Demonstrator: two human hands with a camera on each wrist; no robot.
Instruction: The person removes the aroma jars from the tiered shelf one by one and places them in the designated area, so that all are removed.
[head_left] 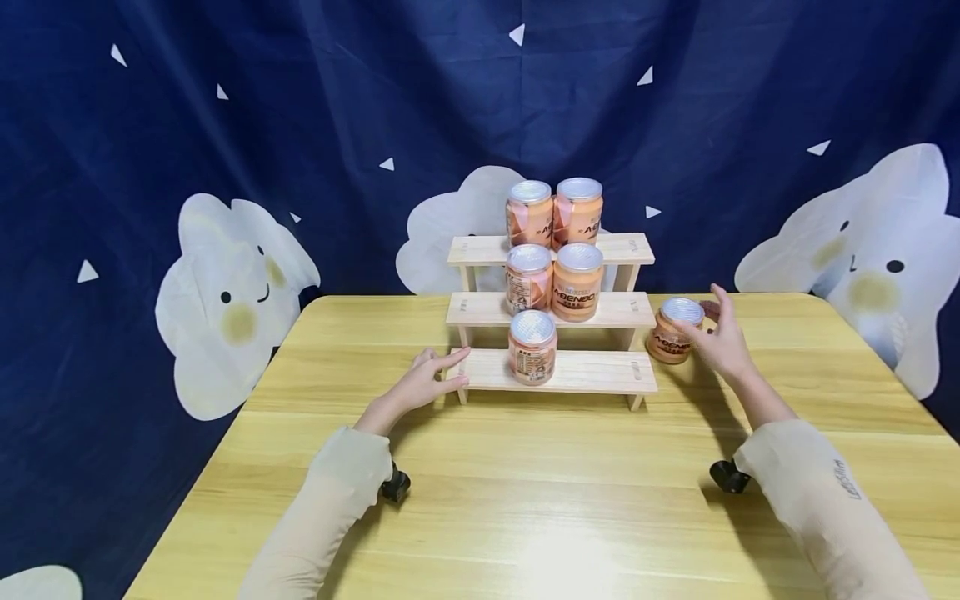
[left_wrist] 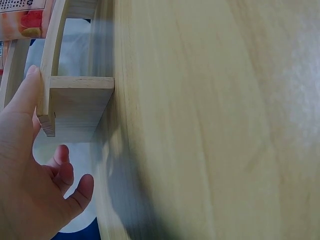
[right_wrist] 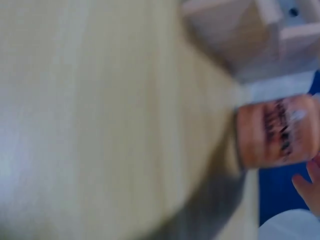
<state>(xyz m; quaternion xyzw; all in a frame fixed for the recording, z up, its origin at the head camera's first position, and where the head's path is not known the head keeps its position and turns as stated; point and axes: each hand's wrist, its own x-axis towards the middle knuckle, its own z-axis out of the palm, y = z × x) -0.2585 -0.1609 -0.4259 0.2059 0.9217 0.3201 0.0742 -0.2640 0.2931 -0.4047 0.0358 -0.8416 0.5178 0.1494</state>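
A three-step wooden display stand holds orange cans with silver lids. My left hand grips the left end of its lowest board, thumb and forefinger at the edge; the other fingers curl loosely below the board in the left wrist view. Right of the stand, my right hand holds a can by its upper part, thumb in front and fingers on the far side. That can appears upright at the table surface in the blurred right wrist view, where only a few fingertips show by its lid.
Two cans stand side by side on the top board, including one can at right. Two more are on the middle board, and a single can is on the lowest. A dark blue curtain hangs behind the wooden table.
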